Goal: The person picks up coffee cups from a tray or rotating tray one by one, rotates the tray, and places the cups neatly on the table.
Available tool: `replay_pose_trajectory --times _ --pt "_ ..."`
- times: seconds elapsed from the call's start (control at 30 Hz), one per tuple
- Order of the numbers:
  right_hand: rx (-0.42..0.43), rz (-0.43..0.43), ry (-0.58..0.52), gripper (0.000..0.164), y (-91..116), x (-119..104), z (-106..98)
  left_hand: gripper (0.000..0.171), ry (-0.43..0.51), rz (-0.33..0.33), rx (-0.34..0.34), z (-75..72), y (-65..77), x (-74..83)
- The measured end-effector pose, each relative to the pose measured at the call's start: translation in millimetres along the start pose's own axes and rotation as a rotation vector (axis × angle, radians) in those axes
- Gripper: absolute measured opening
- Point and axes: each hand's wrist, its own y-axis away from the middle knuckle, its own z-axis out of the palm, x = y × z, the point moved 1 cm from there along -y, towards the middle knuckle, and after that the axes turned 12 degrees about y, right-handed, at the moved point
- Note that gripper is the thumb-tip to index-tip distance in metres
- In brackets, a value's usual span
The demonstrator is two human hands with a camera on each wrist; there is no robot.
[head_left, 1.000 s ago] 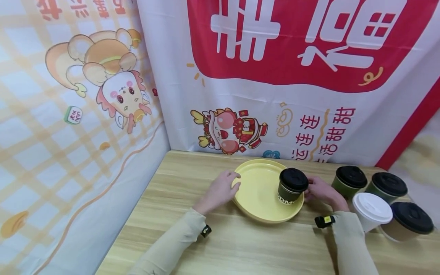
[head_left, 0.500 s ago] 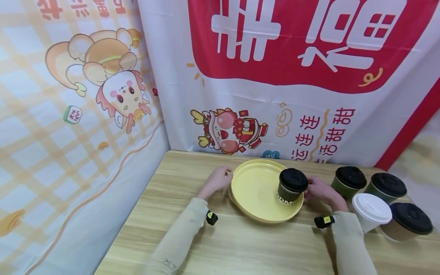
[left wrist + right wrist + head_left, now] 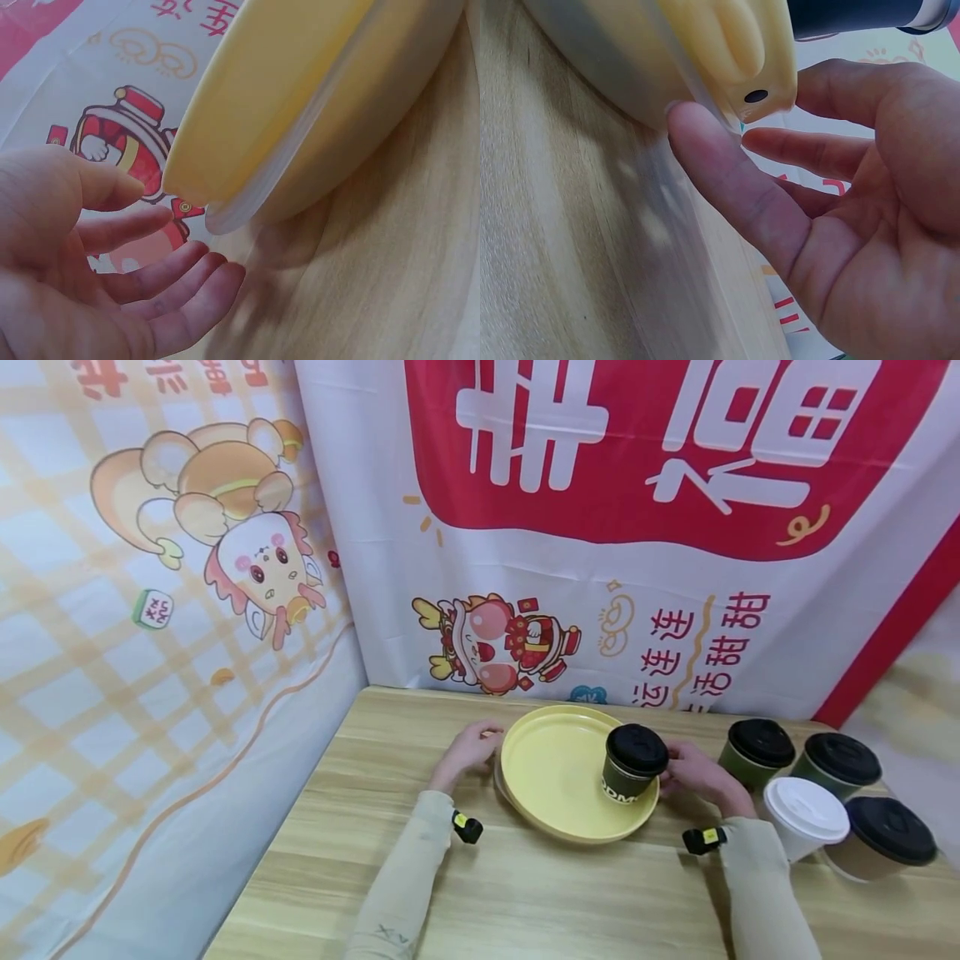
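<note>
A round yellow tray (image 3: 551,760) lies on the table with a dark green paper cup (image 3: 627,777), black-lidded, standing upright near its right edge. Just left of the tray is my left hand (image 3: 470,750); its fingers are spread and loosely bent, with a small gap to the rim (image 3: 196,142) in the left wrist view. At the tray's right side, partly hidden behind the cup, is my right hand (image 3: 693,770). In the right wrist view its thumb and fingers, loosely bent, lie against the rim (image 3: 769,52), near a small dark spot, and no firm grip shows.
Right of the tray stand two green cups with black lids (image 3: 759,752) (image 3: 838,763), a white cup (image 3: 804,814) and a brown cup with a black lid (image 3: 879,839). Printed cloths (image 3: 487,552) hang behind and at the left of the wooden table (image 3: 555,893).
My left hand, whose fingers overlapped the tray's left rim, has drawn back to the left and off it. The tray's left edge sits slightly further left. My right hand and the cup have barely moved.
</note>
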Motion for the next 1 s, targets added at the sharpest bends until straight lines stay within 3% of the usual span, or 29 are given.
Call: replay_pose_trajectory --times 0.2,0.37,0.5,0.73,1.0 --pt "0.01 0.011 0.016 0.024 -1.6 -1.4 0.0 0.032 0.143 -0.064 -0.046 -2.1 1.6 -3.4" --pt "-0.021 0.009 0.016 0.02 -1.5 -4.4 -0.9 0.029 0.182 -0.092 -0.071 -1.6 1.9 -8.8" --pt "-0.036 0.007 0.045 0.029 4.7 -13.5 -6.2 0.028 0.2 -0.095 -0.071 -1.1 1.4 -10.6" --pt "0.09 0.009 0.258 0.051 31.3 -44.1 -21.7 0.029 0.205 -0.094 -0.072 3.2 -1.5 -13.0" --pt "0.204 -0.053 0.563 0.045 42.7 -83.4 -23.4 0.028 0.204 -0.09 -0.067 3.4 -1.7 -13.7"
